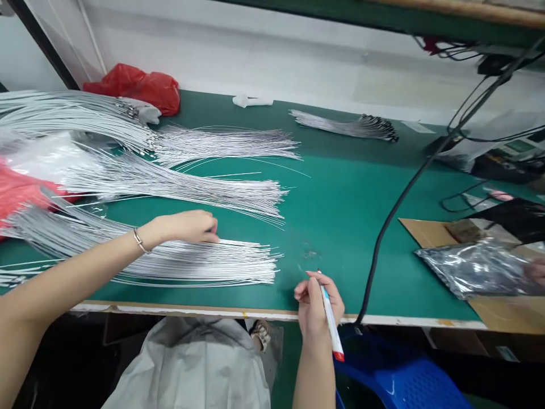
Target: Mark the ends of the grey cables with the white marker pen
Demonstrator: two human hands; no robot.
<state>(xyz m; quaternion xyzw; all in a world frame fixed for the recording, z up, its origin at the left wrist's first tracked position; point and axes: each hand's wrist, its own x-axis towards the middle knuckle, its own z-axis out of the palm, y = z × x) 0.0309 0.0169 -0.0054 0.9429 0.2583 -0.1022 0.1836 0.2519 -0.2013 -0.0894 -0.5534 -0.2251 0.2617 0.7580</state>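
My left hand (193,226) reaches across the near bundle of thin white wires (204,264). Its fingers are closed at the upper edge of that bundle, pinching wire there; how many strands is hidden. A marker pen (330,324), white with a red end, rests in my right hand (317,304), its red end towards me. The pen's tip is near the fingertips, just right of the bundle's cut ends. Behind lie a second wire bundle (230,190) and a third one (230,142), ends pointing right.
A shorter grey bundle with black ends (349,126) lies at the back. Red plastic bags (140,88) sit at the left. A black cable (395,210) hangs across the green table (340,227). At right are cardboard, a silvery bag (481,267) and another person's hand (535,270).
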